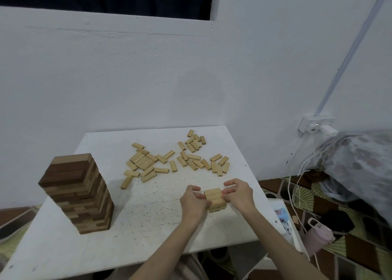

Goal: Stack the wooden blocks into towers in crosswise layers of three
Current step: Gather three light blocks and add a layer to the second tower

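Small block stack on table, squeezed between left hand and right hand, fingers curled gripping both sides.

Two hands, two towers, some forty loose blocks.

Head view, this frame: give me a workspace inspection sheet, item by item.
Surface: white speckled tabletop, set against a white wall.
Job's things: tall finished tower of dark and light wooden blocks at left; small light-wood stack being squared up; loose light wooden blocks scattered behind it.
Clutter: nothing seen on the table.
Grippers: left hand and right hand press on opposite sides of the small stack.
Cables: white cords hanging from a wall socket.
Surroundings: patterned floor mat, pink bottle, flowered fabric bundle.
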Available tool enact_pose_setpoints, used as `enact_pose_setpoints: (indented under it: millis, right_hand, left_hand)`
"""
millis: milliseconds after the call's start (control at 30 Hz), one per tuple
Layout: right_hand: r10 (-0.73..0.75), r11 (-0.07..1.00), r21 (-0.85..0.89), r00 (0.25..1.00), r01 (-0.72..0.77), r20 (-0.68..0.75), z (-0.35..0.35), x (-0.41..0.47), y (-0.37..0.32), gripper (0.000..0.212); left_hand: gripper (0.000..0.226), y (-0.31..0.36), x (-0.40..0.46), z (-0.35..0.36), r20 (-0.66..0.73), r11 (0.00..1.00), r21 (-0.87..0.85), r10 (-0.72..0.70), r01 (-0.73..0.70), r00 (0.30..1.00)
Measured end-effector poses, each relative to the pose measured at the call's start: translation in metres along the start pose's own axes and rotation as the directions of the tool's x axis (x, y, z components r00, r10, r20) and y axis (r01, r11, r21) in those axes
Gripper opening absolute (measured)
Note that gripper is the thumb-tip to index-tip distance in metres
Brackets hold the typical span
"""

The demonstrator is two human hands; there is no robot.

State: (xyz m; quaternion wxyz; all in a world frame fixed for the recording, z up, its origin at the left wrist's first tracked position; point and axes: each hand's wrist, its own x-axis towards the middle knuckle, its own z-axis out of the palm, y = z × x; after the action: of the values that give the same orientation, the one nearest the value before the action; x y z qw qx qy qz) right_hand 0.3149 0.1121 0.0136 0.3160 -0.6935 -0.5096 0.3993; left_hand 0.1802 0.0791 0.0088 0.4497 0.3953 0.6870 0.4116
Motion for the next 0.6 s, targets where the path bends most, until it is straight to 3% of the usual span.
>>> enact_pose_setpoints:
  millis: [400,500,600]
  right_hand:
    - [-0.002,1.0,0.009,1.0,0.002,-0.02,-0.005,0.004,0.002,0.026]
    - [-0.001,0.996,0.087,0.999,0.005,-0.045,-0.012,0.006,-0.002,0.025]
    - [0.064,0.955,0.281,0.991,-0.094,0.114,-0.014,0.005,-0.007,0.043]
  left_hand:
    - [0.039,0.002,0.004,-0.004,-0.033,1.0,0.016,0.01,-0.009,0.999]
    - [0.046,0.006,0.007,-0.011,-0.05,0.995,-0.099,-0.023,0.018,0.998]
    - [0.065,0.008,0.002,-0.012,0.121,0.934,-0.324,-0.117,0.15,0.986]
